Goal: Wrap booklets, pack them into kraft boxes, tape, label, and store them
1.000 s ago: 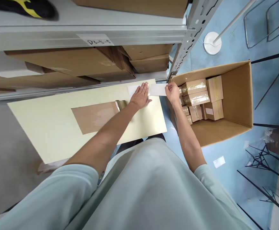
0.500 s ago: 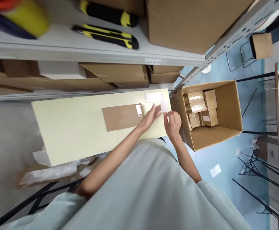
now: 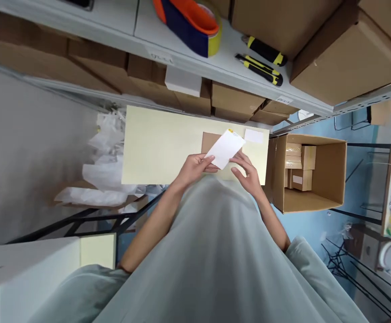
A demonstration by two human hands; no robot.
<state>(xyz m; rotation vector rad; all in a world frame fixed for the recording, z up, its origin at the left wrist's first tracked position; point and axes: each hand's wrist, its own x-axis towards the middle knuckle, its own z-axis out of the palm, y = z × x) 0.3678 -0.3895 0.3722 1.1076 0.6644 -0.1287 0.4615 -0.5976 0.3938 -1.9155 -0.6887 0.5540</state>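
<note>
A white paper slip [image 3: 225, 148] with a small orange-yellow mark at its top corner is held tilted above the pale yellow tabletop [image 3: 162, 146]. My left hand [image 3: 193, 168] is closed on its lower left corner, thumb on top. At the slip's right edge is my right hand [image 3: 247, 175], thumb and fingers apart; its fingertips come close to or touch the edge. Behind the slip lies a brown cardboard package [image 3: 209, 140], mostly covered. Another white slip [image 3: 254, 136] rests flat near the table's right end.
Right of the table stands an open carton [image 3: 328, 172] with several small taped boxes [image 3: 301, 172]. A shelf above bears tape rolls [image 3: 195, 27], two yellow-black box cutters [image 3: 261, 69] and cartons [image 3: 346, 67]. White packing material [image 3: 106, 166] lies at the left.
My view has swung left. The white slip, earlier near my right fingers at the table's right end, is now in my left hand over the package. My right hand's fingers have opened.
</note>
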